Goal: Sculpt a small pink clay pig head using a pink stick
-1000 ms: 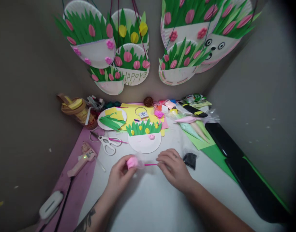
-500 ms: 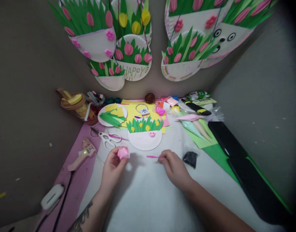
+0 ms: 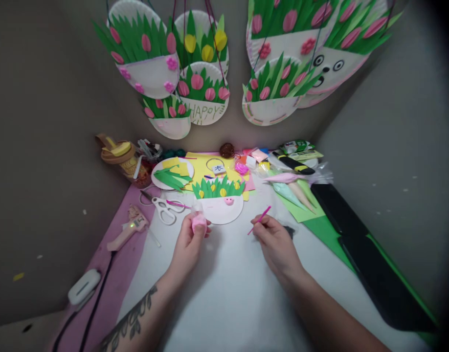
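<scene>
My left hand [image 3: 190, 242] is closed around a soft lump of pink clay [image 3: 198, 223] that appears to be in a clear wrapper. Between the fingertips of my right hand [image 3: 274, 239], a thin magenta stick [image 3: 263, 214] slants up to the right. Just beyond both hands lies a white half-plate basket [image 3: 220, 210] with green paper grass, yellow paper flowers and a small pink button-like face on its front. My right hand partly covers a black packet [image 3: 289, 231].
White-handled scissors [image 3: 165, 210] and a pink glue gun [image 3: 131, 227] lie on the left. A tumbler [image 3: 127, 164] stands behind them. Piping bags [image 3: 290, 193] and a black folded device [image 3: 378, 269] lie right. Decorated plates [image 3: 206, 110] hang on the wall.
The magenta stick has swung from level to a steep slant in my right hand. My left hand, with the clay, has moved right and closer to the basket. The view has shifted slightly.
</scene>
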Available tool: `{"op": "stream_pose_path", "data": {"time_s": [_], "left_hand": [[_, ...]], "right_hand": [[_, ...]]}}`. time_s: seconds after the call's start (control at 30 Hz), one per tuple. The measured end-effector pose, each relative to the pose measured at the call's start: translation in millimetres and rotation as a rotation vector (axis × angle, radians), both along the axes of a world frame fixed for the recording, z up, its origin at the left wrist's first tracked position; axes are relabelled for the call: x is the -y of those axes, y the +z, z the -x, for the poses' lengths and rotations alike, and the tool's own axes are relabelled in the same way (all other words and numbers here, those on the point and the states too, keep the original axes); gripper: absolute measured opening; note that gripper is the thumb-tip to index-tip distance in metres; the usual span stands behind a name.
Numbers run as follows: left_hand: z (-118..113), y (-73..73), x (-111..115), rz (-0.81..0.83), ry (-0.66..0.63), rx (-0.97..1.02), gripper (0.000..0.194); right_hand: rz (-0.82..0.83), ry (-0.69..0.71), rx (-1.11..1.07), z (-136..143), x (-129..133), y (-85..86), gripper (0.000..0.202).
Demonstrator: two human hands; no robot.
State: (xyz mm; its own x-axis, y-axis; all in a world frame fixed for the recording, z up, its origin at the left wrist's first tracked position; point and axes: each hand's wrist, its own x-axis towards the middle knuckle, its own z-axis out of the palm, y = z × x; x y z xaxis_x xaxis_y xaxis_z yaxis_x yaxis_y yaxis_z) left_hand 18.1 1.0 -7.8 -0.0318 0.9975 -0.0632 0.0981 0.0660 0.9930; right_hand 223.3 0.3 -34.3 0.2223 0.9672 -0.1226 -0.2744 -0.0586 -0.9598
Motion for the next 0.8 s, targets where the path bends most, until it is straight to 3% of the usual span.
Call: {"op": "stream_pose_path", "data": {"time_s": [0.3, 0.7, 0.8], "left_hand": [[14.8, -10.8, 6.1, -0.019, 0.058, -0.028, 0.039], [13.7, -17.4, 8.1, 0.099, -0.082, -0.064, 0.033], [13.6, -17.4, 8.9, 0.083, -0.074, -0.073, 0.031]], "right_hand": [[0.109, 0.01, -0.118, 9.2, -2.3, -9.9, 0.034], [0.09, 0.021, -0.079, 11.8, -4.8, -16.9, 0.038], [0.064, 0.094, -0.028, 8.9, -3.1, -20.9, 0.033]]}}
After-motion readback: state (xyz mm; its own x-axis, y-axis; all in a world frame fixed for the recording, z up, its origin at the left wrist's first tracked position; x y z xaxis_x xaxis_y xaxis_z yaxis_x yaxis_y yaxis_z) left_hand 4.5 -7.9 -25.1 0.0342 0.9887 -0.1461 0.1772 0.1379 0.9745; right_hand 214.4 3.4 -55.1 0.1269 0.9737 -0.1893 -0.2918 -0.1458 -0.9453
